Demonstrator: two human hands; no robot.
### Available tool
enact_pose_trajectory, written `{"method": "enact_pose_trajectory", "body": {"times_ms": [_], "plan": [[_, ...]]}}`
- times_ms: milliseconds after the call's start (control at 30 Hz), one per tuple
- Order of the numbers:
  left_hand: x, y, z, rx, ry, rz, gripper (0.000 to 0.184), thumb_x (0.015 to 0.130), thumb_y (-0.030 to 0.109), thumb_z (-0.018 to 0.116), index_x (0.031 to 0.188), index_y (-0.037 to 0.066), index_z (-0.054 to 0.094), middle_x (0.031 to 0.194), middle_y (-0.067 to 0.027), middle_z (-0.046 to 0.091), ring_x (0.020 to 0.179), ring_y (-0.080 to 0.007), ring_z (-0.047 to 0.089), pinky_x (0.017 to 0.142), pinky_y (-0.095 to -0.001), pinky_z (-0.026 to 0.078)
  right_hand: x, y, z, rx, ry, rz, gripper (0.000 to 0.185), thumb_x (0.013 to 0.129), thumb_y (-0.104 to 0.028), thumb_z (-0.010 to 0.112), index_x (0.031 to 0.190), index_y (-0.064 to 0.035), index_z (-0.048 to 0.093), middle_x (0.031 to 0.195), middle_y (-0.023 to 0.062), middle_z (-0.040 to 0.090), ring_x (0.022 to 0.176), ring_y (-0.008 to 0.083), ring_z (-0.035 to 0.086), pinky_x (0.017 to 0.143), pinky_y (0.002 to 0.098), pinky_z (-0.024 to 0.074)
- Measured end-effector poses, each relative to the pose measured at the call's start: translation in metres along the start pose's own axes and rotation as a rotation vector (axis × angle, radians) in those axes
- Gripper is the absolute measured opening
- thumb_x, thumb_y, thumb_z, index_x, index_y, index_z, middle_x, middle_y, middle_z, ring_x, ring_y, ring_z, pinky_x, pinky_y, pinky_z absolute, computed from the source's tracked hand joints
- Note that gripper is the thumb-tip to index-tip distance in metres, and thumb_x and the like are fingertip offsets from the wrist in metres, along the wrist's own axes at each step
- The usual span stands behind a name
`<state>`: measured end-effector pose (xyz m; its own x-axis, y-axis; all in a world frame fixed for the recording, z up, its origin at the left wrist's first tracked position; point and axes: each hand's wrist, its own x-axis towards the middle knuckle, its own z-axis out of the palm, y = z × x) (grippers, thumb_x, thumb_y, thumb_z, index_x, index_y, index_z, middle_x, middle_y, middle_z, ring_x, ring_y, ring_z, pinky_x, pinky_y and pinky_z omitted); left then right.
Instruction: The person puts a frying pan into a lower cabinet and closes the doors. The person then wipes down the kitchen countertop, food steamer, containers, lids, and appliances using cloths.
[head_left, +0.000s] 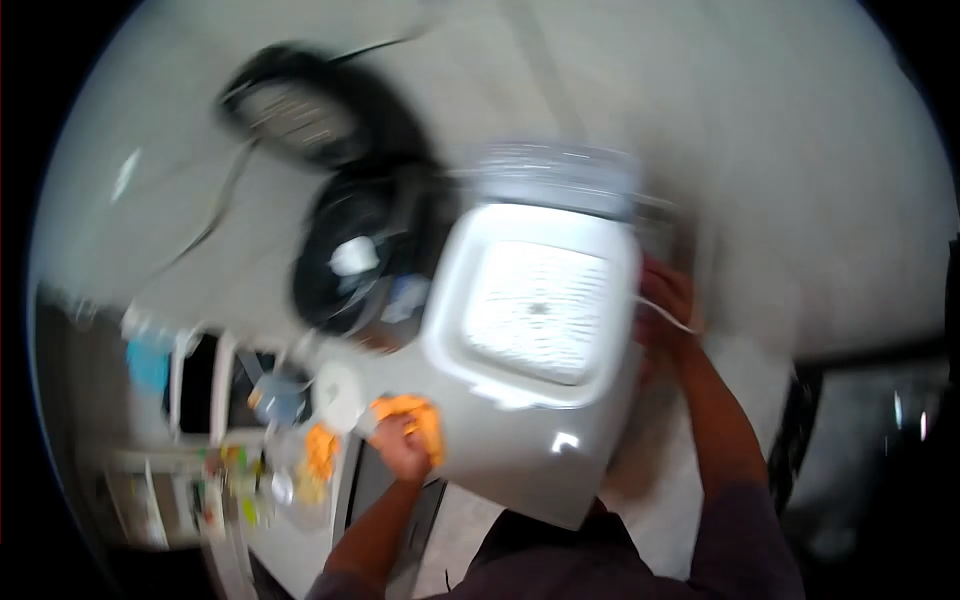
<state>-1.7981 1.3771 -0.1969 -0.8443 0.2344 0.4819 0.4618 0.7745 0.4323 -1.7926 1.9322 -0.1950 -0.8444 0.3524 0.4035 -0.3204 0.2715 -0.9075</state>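
Note:
In the head view, my left hand (402, 452) is closed on an orange cloth (428, 420) over the grey counter. My right hand (672, 305) is at the right side of a white, rounded-square tub (455, 330); its fingers are blurred and partly hidden behind the rim. Inside the tub lies a white panel with rows of small holes or slots (540, 300). A thin white cord or strip (665, 315) passes by the right hand. Behind the tub stands a clear plastic box-like piece (555, 175).
Left of the tub sits a black appliance (320, 255), its lid (300, 115) raised. Near the left hand is a white round lid or plate (338, 397). Farther left are a second orange cloth (321, 452), a bluish-grey container (280, 397) and small blurred items. Cables lie along the back.

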Motion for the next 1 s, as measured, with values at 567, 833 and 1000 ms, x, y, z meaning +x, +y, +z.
{"method": "enact_pose_trajectory", "body": {"times_ms": [567, 833, 1000], "plan": [[-0.026, 0.065, -0.006, 0.171, 0.020, -0.341, 0.039, 0.086, 0.013, 0.066, 0.125, 0.011, 0.069, 0.137, -0.0151, 0.057, 0.131, -0.0376, 0.050, 0.109, -0.0542, 0.039, -0.024, 0.030, -0.019, -0.778, -0.115, -0.371, 0.036, 0.106, -0.010, 0.056, 0.138, 0.0027, 0.062, 0.138, 0.0236, 0.064, 0.120, 0.0402, 0.064, 0.106, 0.0464, 0.0490], [-0.090, 0.189, 0.024, 0.135, 0.018, -0.411, 0.064, 0.085, 0.038, 0.082, 0.130, -0.003, 0.061, 0.148, -0.0255, 0.051, 0.136, -0.0468, 0.047, 0.119, -0.0559, 0.033, 0.037, 0.077, -0.069, -0.708, -0.344, -0.604, 0.035, 0.098, -0.007, 0.061, 0.131, 0.0043, 0.064, 0.140, 0.0236, 0.062, 0.116, 0.0437, 0.062, 0.098, 0.0550, 0.0483], [-0.121, 0.207, 0.049, 0.219, -0.004, -0.405, 0.068, 0.092, 0.015, 0.071, 0.150, -0.007, 0.043, 0.150, -0.0311, 0.046, 0.138, -0.0502, 0.044, 0.119, -0.0543, 0.034, 0.080, -0.009, -0.050, -0.728, -0.415, -0.471, 0.051, 0.086, -0.015, 0.071, 0.134, -0.0009, 0.063, 0.137, 0.0196, 0.064, 0.127, 0.0412, 0.058, 0.108, 0.0525, 0.0455]]}}
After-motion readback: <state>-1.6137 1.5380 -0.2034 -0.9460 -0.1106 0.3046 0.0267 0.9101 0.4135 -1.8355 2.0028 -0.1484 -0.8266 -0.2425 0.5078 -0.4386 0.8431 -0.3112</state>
